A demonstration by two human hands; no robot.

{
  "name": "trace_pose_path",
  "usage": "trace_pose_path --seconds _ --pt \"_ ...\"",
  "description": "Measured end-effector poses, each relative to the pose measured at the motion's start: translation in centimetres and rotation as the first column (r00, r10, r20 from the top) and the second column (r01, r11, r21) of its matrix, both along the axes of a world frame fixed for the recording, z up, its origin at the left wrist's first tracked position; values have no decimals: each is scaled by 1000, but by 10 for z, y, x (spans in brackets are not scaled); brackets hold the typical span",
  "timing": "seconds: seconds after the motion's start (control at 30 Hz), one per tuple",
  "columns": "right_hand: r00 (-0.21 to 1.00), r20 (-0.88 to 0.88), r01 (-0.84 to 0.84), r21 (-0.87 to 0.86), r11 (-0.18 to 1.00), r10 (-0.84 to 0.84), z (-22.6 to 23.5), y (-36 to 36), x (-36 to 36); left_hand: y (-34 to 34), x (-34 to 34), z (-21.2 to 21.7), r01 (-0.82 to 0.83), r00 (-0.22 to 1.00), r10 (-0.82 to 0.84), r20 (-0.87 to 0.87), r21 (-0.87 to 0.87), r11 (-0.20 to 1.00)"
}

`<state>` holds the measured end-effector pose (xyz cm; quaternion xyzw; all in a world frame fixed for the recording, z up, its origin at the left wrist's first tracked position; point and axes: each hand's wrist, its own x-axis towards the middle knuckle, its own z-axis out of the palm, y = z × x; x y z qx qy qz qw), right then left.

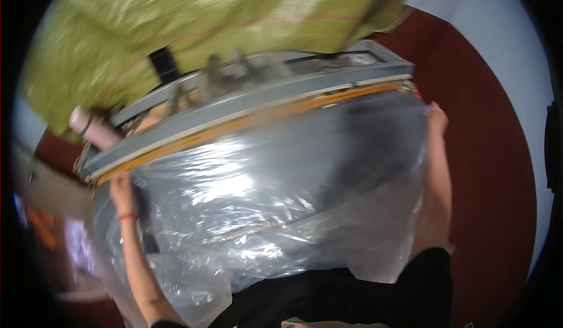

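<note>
A large clear plastic sheet (252,210), shiny and wrinkled, spreads in front of me over a grey surface. At its far left corner my left hand (121,192) is closed on the edge, just below a yellow-orange strip (234,127). My right hand (435,119) is closed at the far right edge of the sheet, beside the strip's right end. The fingertips of both hands are small and blurred. Toward my body the sheet hangs in loose folds.
Beyond the strip runs a long grey metal tray (281,85) with several blurred items inside. A pink bottle (97,129) leans at its left end. Behind lie a black flat object (164,64) and a yellow-green woven tarp (205,11). Dark red floor (487,152) extends to the right.
</note>
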<state>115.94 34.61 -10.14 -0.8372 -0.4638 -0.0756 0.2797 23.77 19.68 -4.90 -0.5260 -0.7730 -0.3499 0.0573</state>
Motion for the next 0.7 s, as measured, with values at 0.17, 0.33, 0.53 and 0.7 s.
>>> trace_pose_path --seconds 0.17,0.33,0.53,0.7 --pt "995 0 -79 609 789 100 8 16 -39 33 10 -36 -195 701 -95 707 318 928" --pt "899 -278 -78 659 748 338 -9 55 -97 45 -101 -96 -156 858 -62 510 373 915" --pt "880 -354 -6 658 753 316 -15 73 -101 69 -101 -98 -167 829 -85 552 391 905" --pt "881 -385 22 614 789 275 -9 73 -100 76 -95 -100 -139 829 -154 537 464 875"
